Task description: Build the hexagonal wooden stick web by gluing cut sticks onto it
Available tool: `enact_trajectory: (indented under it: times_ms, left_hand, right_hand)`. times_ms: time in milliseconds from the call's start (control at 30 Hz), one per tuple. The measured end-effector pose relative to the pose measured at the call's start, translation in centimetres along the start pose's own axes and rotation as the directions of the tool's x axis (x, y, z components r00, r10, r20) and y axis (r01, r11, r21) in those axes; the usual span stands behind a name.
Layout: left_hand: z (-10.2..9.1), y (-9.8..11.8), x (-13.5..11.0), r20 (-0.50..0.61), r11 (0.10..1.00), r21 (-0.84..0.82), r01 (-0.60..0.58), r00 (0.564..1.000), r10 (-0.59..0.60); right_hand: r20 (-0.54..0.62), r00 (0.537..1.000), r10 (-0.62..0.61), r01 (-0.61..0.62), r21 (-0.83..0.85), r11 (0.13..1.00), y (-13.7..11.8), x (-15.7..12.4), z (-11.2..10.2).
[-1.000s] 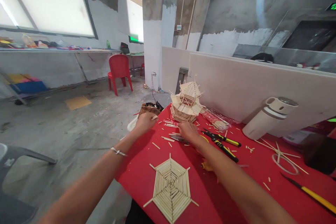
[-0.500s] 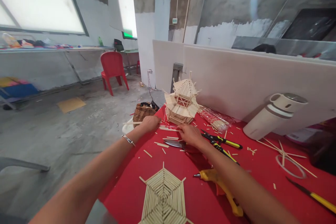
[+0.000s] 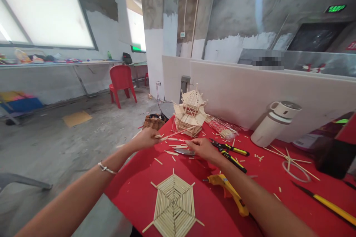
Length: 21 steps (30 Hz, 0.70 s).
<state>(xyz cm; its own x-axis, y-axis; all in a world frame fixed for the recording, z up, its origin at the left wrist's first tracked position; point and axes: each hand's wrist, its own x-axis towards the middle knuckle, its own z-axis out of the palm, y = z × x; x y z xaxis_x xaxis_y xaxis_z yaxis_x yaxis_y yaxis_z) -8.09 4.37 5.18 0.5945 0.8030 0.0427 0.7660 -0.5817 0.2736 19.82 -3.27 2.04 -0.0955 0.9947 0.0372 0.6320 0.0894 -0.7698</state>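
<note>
My left hand (image 3: 147, 137) is closed on thin wooden sticks (image 3: 178, 132) at the table's far left edge; one long stick slants from it towards the stick tower. My right hand (image 3: 204, 149) pinches at its fingertips, where the end of a pale stick appears to meet them. Below that hand lies a knife blade (image 3: 183, 151), its handle hidden. Short cut sticks (image 3: 158, 161) are strewn around. A two-tiered tower of sticks (image 3: 191, 109) stands behind both hands. Nearer me, a flat hexagonal stick panel (image 3: 174, 205) lies on the red table (image 3: 130, 189).
Black-and-yellow pliers (image 3: 232, 155) and a yellow glue gun (image 3: 229, 192) lie by my right arm. Bagged sticks (image 3: 224, 127), a cream flask (image 3: 275, 124) and a yellow-handled pointed tool (image 3: 325, 203) are further right. A white partition board (image 3: 228, 89) borders the back.
My left hand has drawn leftward and towards me, and a long stick now shows rising from it to the right. My right hand has shifted slightly nearer me. The view has tilted up.
</note>
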Motion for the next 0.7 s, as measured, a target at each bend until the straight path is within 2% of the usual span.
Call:
enact_trajectory:
  times_ms: [67,133,200,300,367,433,500,567,700]
  left_hand:
    - [0.0,1.1,-1.8,0.047,0.986,-0.162,-0.034,0.998,0.042]
    - [0.0,2.5,-3.2,0.084,0.902,-0.431,-0.043,0.993,0.088]
    - [-0.5,3.7,-4.1,0.078,0.858,-0.513,-0.030,0.994,0.081]
    - [-2.8,4.8,-4.6,-0.078,0.809,-0.588,0.013,0.994,-0.072]
    - [-4.8,5.6,-4.6,-0.200,0.719,-0.695,-0.011,0.963,-0.179]
    - [-6.5,6.7,-4.6,-0.259,0.632,-0.772,-0.068,0.941,-0.216]
    - [-7.2,8.0,-4.8,-0.288,0.569,-0.813,-0.121,0.934,-0.213]
    - [-7.0,9.3,-5.3,-0.308,0.512,-0.844,-0.158,0.925,-0.222]
    - [-4.7,10.7,-6.9,-0.284,0.437,-0.883,-0.170,0.935,-0.210]
  right_hand:
    - [0.031,0.999,-0.036,0.030,0.163,0.986,-1.7,-0.5,1.4]
    - [0.036,0.998,-0.055,0.042,0.293,0.955,-3.7,-0.5,2.9]
    - [0.046,0.996,-0.070,0.047,0.393,0.918,-5.7,-0.5,4.1]
    - [0.085,0.988,-0.126,0.069,0.486,0.871,-8.0,-0.6,5.2]
    - [0.121,0.977,-0.177,0.093,0.507,0.857,-8.9,-1.2,5.7]
    - [0.153,0.961,-0.230,0.125,0.502,0.856,-9.4,-1.9,6.2]
    - [0.158,0.948,-0.276,0.171,0.479,0.861,-9.7,-2.6,6.5]
    - [0.123,0.943,-0.309,0.225,0.449,0.865,-9.9,-3.0,6.4]
    - [0.047,0.939,-0.341,0.299,0.384,0.874,-10.2,-3.3,5.9]
